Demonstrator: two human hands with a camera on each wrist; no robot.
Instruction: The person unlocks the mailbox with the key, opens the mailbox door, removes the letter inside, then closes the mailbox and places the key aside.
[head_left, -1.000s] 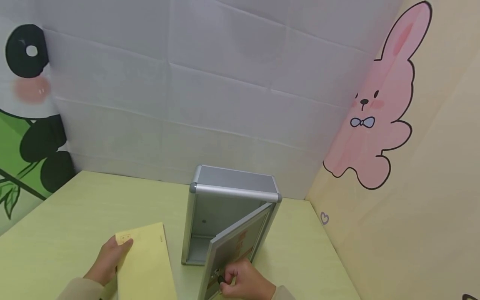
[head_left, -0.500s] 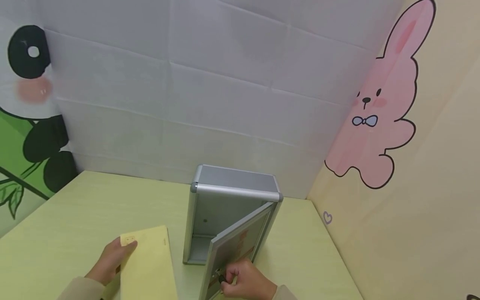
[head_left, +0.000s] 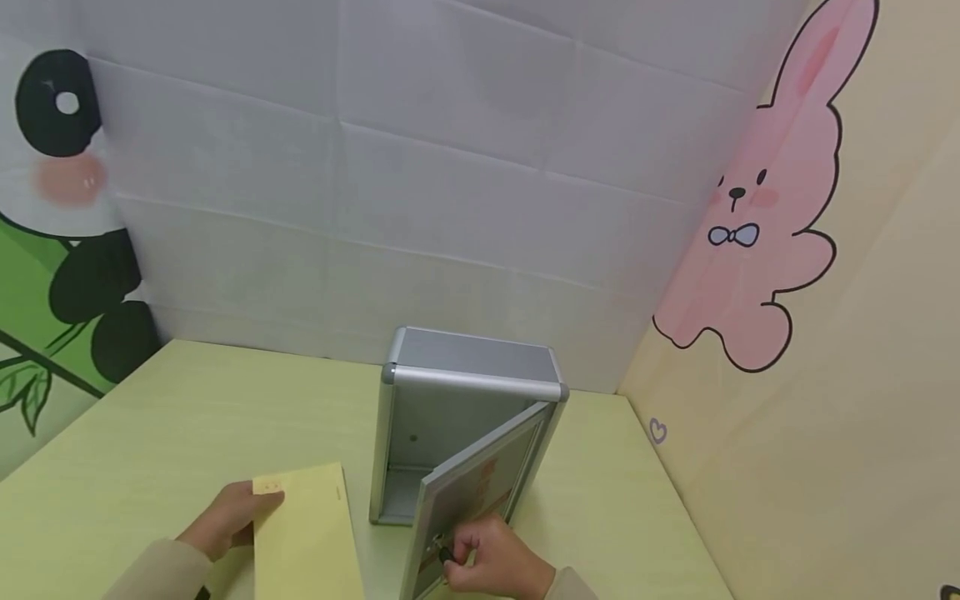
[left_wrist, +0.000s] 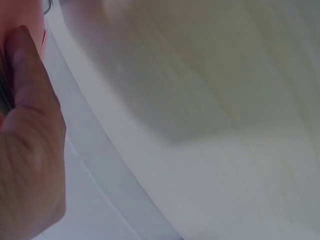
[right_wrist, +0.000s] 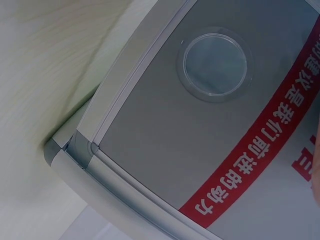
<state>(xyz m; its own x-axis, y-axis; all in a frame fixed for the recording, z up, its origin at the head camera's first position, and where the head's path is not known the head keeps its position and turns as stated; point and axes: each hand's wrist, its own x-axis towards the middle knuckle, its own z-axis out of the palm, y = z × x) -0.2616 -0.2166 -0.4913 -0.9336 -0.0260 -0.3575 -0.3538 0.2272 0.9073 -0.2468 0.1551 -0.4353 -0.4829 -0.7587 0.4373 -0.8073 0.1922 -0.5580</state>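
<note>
My left hand [head_left: 228, 517] grips a yellow envelope [head_left: 307, 533] by its left edge, thumb on the front, over the table. In the left wrist view the hand [left_wrist: 30, 135] fills the left edge, and the envelope [left_wrist: 22, 15] looks pinkish. A silver metal suggestion box [head_left: 472, 358] stands upright with its door [head_left: 487, 475] swung partly out. My right hand [head_left: 498, 558] pinches a small black-headed key [head_left: 447, 555] at the lock on the door. Most of the key is hidden. The right wrist view shows the door's red lettered band [right_wrist: 260, 150] and a round clear window [right_wrist: 215, 64].
The pale yellow table [head_left: 225, 400] ends at a white back wall [head_left: 450, 208]. A side wall with a pink rabbit [head_left: 780, 250] bounds it on the right. A panda picture [head_left: 105, 275] is at the left.
The left hand with the envelope has shifted slightly right and down in view. The right hand stays at the lock, and the door keeps about the same angle.
</note>
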